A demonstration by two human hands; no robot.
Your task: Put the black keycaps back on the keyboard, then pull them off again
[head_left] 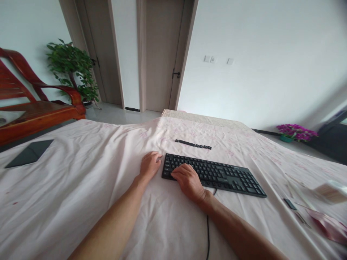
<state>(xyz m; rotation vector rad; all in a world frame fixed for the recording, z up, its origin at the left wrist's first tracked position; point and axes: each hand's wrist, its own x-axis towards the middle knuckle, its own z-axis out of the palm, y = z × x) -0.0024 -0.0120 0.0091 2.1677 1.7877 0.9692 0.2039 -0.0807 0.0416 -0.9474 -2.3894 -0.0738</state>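
A wooden armchair, reddish and glossy with curved arms, stands well beyond the keyboard to its left. Nearer, also left of the keyboard, a flat, dark-screened tablet lies on the creased, pale pink flowered cloth that spreads under the keyboard too. A leafy green plant rises far behind.

Just beside the keyboard's left end, the left hand rests with fingers loosely bent and thumb a little apart, nothing visible in it. The keyboard is black plastic, long and rectangular; its key legends and a faint mark on its top edge are too small to read. Just beyond it lie loose black keycaps, one a long bar, the others small squares.

The right hand lies over the keyboard's near left part, fingers curled down at the keys; whether it pinches anything is hidden. A thin black cable runs from the keyboard's near side. Right of the keyboard lie a small dark rectangular piece, a blurred translucent container and crumpled pink material.
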